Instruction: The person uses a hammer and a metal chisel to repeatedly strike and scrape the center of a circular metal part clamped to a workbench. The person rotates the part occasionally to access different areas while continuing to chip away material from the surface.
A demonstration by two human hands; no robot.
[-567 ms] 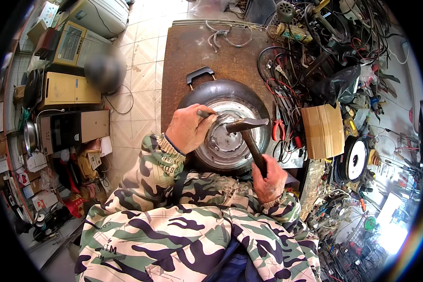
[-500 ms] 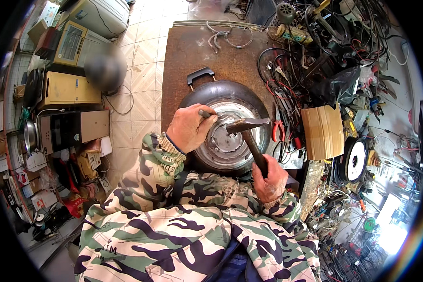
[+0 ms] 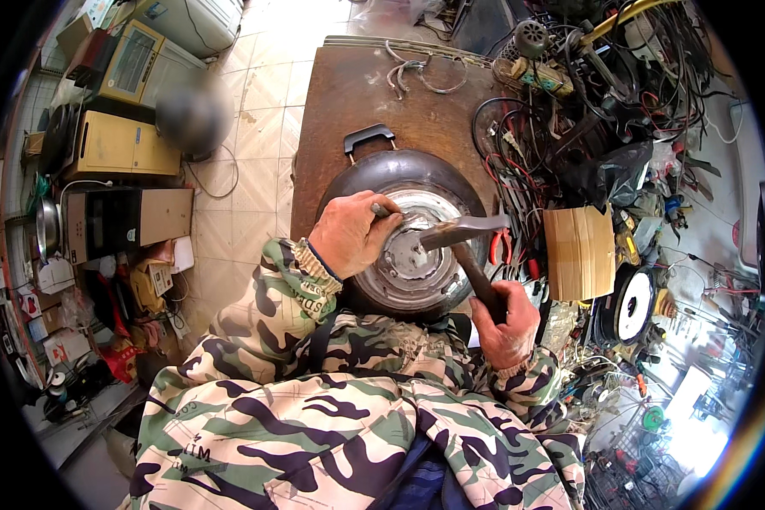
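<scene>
A dark, round pan lies bottom up on the brown table, its black handle pointing away from me. A worn silver metal disc sits at the centre of its underside. My left hand rests at the disc's left side, fingers pinched round a short metal chisel; its tip is hard to make out. In my right hand is a hammer, gripped by its dark handle. The hammer's head hangs over the right part of the disc, apart from the chisel.
Curved metal pieces lie at the table's far edge. Cables, red-handled pliers and a cardboard piece crowd the right side. Beyond stand a white-centred spool and heaped parts. Yellow cabinets line the left, across the tiled floor.
My right hand and the hammer have moved right, taking the hammer's head farther from the chisel. My left hand keeps its pinch on the chisel. The whole view has shifted slightly.
</scene>
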